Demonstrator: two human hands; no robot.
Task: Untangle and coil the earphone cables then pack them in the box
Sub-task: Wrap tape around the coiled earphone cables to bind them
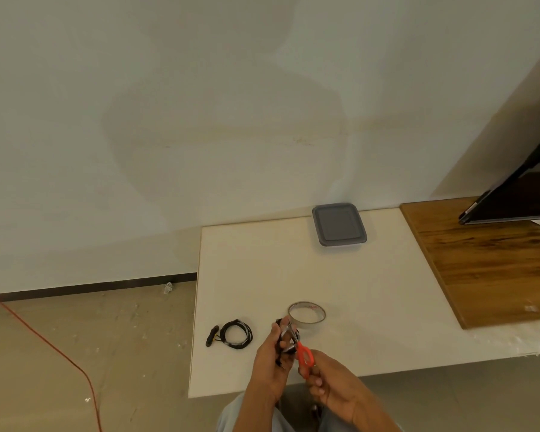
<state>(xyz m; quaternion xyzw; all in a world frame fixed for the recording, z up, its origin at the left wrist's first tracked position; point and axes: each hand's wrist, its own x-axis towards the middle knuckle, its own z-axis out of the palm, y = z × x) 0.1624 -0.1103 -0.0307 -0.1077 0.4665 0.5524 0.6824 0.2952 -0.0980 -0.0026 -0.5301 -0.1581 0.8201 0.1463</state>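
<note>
A coiled black earphone cable [235, 333] lies on the white table [293, 269] near its left edge. My left hand [270, 363] holds a second bundle of black earphone cable [283, 335] upright over the table's front. My right hand [328, 385] grips orange-handled scissors [303, 353], whose blades point up against that bundle. A roll of clear tape [306, 312] stands just behind my hands. The grey box [339, 224], lid on, sits at the back of the table by the wall.
A wooden board [487, 263] adjoins the table on the right, with a dark monitor [518, 194] leaning over it. An orange cord [60, 353] runs across the floor at the left. The wall stands close behind the table.
</note>
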